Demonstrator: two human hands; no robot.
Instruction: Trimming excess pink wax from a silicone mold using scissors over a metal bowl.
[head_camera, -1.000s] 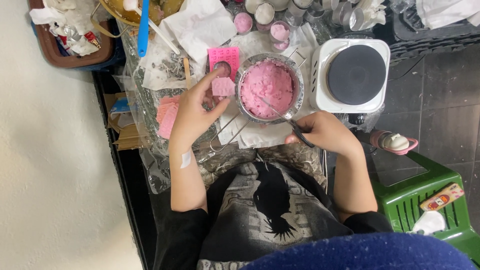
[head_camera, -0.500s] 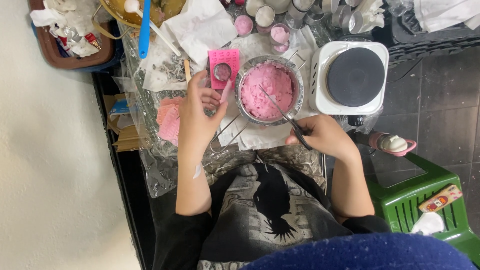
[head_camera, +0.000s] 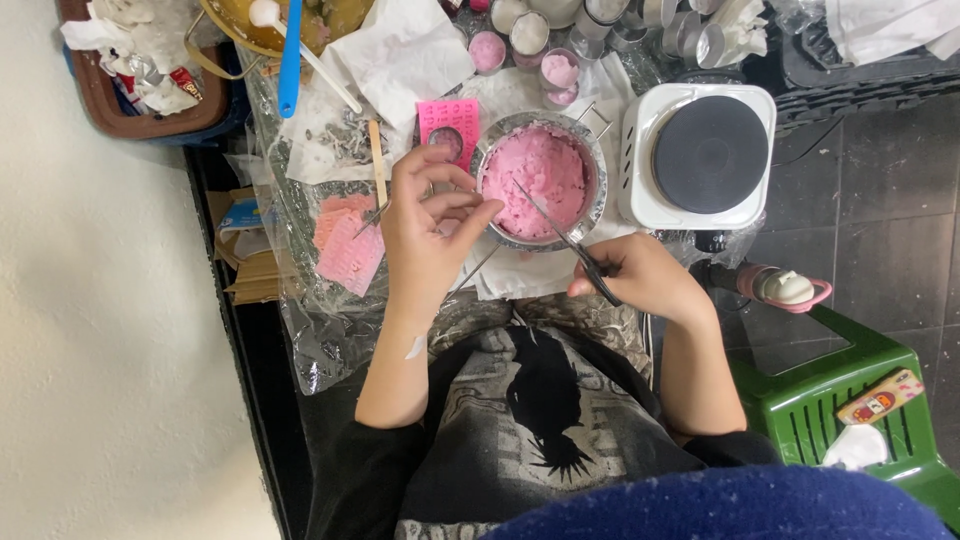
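My left hand (head_camera: 430, 225) hovers just left of a round metal bowl (head_camera: 600, 200) full of crumbly pink paste (head_camera: 540, 175). Its fingers are pinched together, and a thin metal tool (head_camera: 368, 218) sticks out from its left side. What sits between the fingertips is hidden. My right hand (head_camera: 645, 280) grips a long dark-handled metal tool (head_camera: 570, 245) whose tip rests in the pink paste. Beyond my left hand lies a pink mould sheet (head_camera: 450, 115) with a small round cup (head_camera: 446, 142) on it.
Pink slabs (head_camera: 345, 250) lie on clear plastic at the left beside a wooden stick (head_camera: 377, 160). A white single hotplate (head_camera: 705, 155) stands right of the bowl. Small pink-filled cups (head_camera: 555, 72) and tins sit at the back. A green stool (head_camera: 850, 400) is at the lower right.
My left hand has drawn back from the pink mould sheet toward me and closed its fingers beside the bowl. The right hand and its tool have hardly moved.
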